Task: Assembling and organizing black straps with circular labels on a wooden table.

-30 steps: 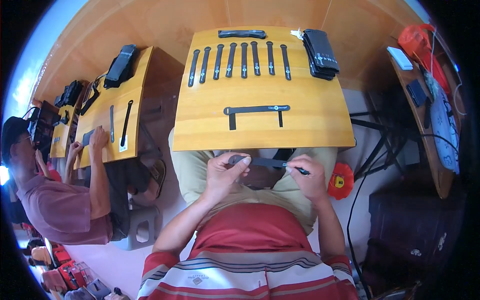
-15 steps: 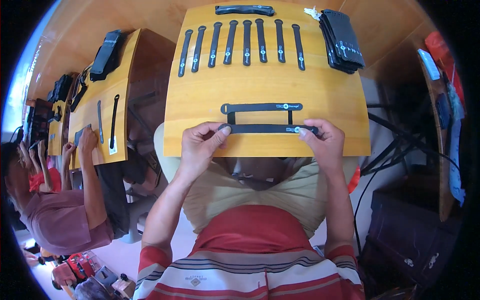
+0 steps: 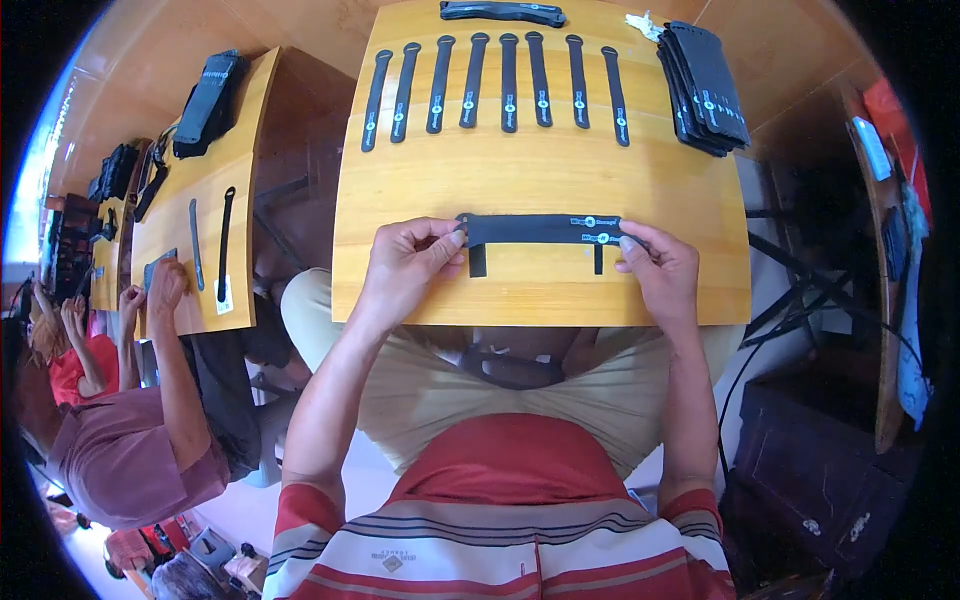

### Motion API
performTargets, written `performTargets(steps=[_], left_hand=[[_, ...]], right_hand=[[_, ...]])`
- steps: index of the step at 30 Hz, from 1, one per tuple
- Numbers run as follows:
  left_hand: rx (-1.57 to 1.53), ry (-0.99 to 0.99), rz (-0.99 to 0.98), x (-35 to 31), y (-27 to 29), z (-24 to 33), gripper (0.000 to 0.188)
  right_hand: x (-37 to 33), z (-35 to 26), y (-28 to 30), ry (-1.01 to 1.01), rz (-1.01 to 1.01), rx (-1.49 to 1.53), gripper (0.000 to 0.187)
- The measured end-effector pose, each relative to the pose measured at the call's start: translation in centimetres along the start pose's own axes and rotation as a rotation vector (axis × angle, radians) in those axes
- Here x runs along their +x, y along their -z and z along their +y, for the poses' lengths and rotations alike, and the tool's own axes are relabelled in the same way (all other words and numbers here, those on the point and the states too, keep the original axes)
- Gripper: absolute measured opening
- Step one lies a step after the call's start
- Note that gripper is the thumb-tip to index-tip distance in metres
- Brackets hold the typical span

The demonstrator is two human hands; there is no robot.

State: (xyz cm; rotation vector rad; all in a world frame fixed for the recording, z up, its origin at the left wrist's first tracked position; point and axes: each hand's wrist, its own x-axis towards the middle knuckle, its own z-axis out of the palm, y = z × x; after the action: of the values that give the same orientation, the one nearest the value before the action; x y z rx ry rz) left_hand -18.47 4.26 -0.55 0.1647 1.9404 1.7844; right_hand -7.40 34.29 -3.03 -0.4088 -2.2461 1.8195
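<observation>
Pinched at both ends, a black fabric strap (image 3: 535, 236) with a white printed label stretches level between my hands. My left hand (image 3: 415, 268) grips its left end between thumb and fingertips. At the right end, the thumb and fingers of my right hand (image 3: 660, 268) close on it beside the label. A second black strap (image 3: 540, 220) lies directly behind, its lower part covered by the held one. Below them show a wider short black strip (image 3: 478, 262) on the left and a narrower short black strip (image 3: 599, 261) on the right.
A row of several labelled black straps (image 3: 509, 85) lies across the far part of the wooden table (image 3: 420, 180). Behind it is a strap bundle (image 3: 503, 13); at far right, a stack of folded black pieces (image 3: 705, 90). Another person (image 3: 140, 440) works at a left table (image 3: 180, 240).
Both hands have moved the held strap away from me, from the near ends of the short strips up against the second strap. The grip at both ends stays the same.
</observation>
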Motion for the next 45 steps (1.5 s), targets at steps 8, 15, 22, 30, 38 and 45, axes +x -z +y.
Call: performTargets(steps=[8,15,22,30,38,45], left_hand=[[0.061,0.021,0.041,1.0,0.6,-1.4,0.013],[0.082,0.063,0.054,1.4,0.5,-1.4,0.011],[0.173,0.062,0.076,1.7,0.4,-1.3,0.012],[0.177,0.095,0.076,2.0,0.3,-1.5,0.013],[0.139,0.153,0.101,1.6,-0.1,-0.3,0.011],[0.145,0.143,0.117,1.7,-0.1,-0.6,0.01]], right_hand=[[1.1,1.1,-0.4,-0.029,0.057,0.038,0.022],[1.4,0.7,-0.6,-0.09,0.071,-0.076,0.021],[1.5,1.1,-0.9,-0.067,0.104,-0.101,0.017],[1.4,1.0,-1.3,-0.09,0.177,-0.079,0.014],[1.3,1.3,-1.7,-0.007,0.202,-0.148,0.012],[1.3,1.0,-1.6,0.066,0.211,-0.172,0.012]])
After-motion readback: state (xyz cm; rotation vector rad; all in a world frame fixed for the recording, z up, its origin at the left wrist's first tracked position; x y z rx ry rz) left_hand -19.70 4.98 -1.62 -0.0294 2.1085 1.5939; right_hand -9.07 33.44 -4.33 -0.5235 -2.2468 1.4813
